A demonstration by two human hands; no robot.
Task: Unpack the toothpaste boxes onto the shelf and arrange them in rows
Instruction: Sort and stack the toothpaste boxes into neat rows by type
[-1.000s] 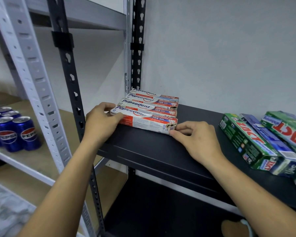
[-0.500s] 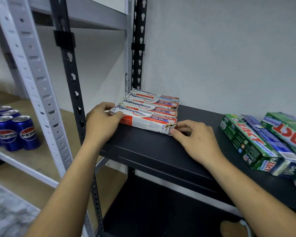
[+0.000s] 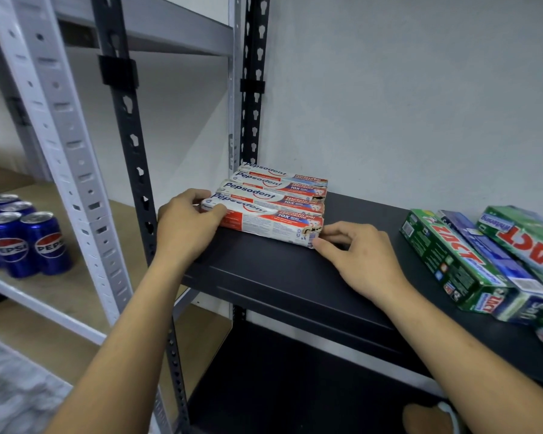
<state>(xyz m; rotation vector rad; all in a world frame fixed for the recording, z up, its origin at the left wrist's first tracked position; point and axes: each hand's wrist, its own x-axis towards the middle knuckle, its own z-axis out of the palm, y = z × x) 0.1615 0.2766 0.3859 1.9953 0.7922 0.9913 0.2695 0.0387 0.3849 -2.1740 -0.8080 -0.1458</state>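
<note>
Head cam view, so you're looking down my arms at the black shelf [image 3: 279, 277]. I've got the Pepsodent boxes [image 3: 279, 186] lying flat in the back left corner, packed long side to long side in a row that runs from the wall [image 3: 420, 104] out toward me, logos facing up. Both hands are on the front Pepsodent box [image 3: 273, 225], the one nearest the shelf edge. My left hand [image 3: 188, 223] is wrapped round its left end, thumb lying across the top and fingers curled behind. My right hand [image 3: 358, 258] is pinching the right end, thumb tip on the lower corner and the other fingers bent in beside the end flap. So the hands are apart, one clamped on each end of the same box. That right end flap looks torn and ragged. The box is touching the next one in the row. Over on the right of the same shelf are a few green Zact boxes [image 3: 452, 261] with a blue box [image 3: 496, 264] between them, lying at an angle, well apart from the Pepsodent row. A black post [image 3: 129, 126] stands by my left wrist, and past it a white rack [image 3: 60, 136] holds blue Pepsi cans [image 3: 41, 242] standing upright.
</note>
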